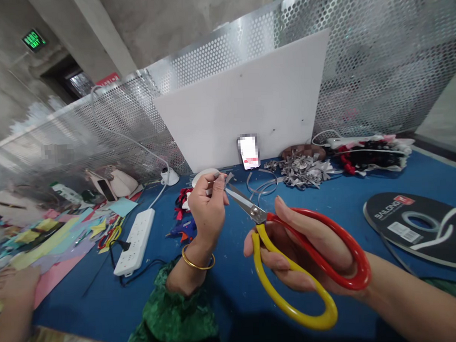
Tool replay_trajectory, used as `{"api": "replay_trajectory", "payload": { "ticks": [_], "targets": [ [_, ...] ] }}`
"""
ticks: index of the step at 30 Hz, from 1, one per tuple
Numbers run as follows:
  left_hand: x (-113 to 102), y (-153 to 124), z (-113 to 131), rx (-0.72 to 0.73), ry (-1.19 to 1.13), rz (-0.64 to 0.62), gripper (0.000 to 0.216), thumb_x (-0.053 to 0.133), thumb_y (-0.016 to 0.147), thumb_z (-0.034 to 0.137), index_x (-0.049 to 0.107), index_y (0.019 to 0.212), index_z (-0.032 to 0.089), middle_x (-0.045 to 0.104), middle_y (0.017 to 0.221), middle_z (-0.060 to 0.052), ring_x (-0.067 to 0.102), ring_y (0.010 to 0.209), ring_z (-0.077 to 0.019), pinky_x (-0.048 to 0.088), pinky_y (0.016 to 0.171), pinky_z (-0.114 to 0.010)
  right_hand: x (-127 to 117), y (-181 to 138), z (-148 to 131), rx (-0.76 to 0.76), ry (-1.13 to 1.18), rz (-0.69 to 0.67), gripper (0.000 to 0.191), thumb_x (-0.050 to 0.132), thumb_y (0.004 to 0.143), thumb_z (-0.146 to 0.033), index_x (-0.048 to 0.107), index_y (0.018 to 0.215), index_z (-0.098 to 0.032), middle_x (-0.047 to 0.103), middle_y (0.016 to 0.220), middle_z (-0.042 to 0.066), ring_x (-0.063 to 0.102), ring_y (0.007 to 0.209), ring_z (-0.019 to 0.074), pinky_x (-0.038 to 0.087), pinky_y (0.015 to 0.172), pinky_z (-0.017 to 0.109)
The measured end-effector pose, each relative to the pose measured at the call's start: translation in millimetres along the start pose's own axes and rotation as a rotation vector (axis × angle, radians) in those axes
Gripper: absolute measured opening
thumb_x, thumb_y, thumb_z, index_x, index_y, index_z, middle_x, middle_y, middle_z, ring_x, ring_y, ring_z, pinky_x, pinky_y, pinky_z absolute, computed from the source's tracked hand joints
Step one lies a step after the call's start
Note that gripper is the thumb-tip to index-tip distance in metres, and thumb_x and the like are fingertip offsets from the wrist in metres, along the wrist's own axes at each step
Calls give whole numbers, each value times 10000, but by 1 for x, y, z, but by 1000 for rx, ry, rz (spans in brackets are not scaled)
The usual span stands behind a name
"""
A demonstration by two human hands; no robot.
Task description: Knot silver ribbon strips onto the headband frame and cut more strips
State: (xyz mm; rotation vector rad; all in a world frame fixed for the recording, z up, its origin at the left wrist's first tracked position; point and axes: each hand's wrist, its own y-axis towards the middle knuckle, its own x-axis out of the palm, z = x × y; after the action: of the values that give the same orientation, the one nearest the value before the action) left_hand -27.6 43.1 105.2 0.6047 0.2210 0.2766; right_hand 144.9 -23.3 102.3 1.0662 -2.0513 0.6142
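At the far left, well apart from the person's hands, another person's hand (pixel 19 281) rests by coloured paper sheets (pixel 70 238) spread on the blue desk (pixel 75 303). Nearer, left of the person's left hand, lies a white power strip (pixel 137 240) with a black plug in it; beyond its far end stands a small white device (pixel 170 177) with a cable. Just beside the left wrist, on its left, are a blue glue gun (pixel 185 230) and, farther off, a red-and-black bundle (pixel 182 202).

The left hand (pixel 208 204) is closed, thumb and fingers pinching a narrow grey strip (pixel 229 179) whose end sticks out toward the right. Scissors (pixel 257 213) point at those fingertips; whether the blades touch the strip is unclear. The right hand (pixel 321 237) grips the scissors, thumb through the red handle and fingers around the yellow one, the handles apart.

Beyond and between the hands, a lit phone (pixel 249 152) leans on a white board (pixel 247 99). Beyond the right hand lie a loose grey ribbon (pixel 266 192) and a heap of grey pieces (pixel 307 171). Right of that hand is a black reel (pixel 394 211).
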Motion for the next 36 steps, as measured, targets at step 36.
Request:
{"api": "replay_trajectory", "payload": {
  "ticks": [36],
  "targets": [
    [-9,8,3,3,-38,70,187,614,870,368,670,861,190,481,463,47,401,415,-64,327,414,-202,-4,2,0,-140,-100,179,575,369,943,-606,642,880,-103,437,613,-30,371,352,13,241,370,158]
  ]
}}
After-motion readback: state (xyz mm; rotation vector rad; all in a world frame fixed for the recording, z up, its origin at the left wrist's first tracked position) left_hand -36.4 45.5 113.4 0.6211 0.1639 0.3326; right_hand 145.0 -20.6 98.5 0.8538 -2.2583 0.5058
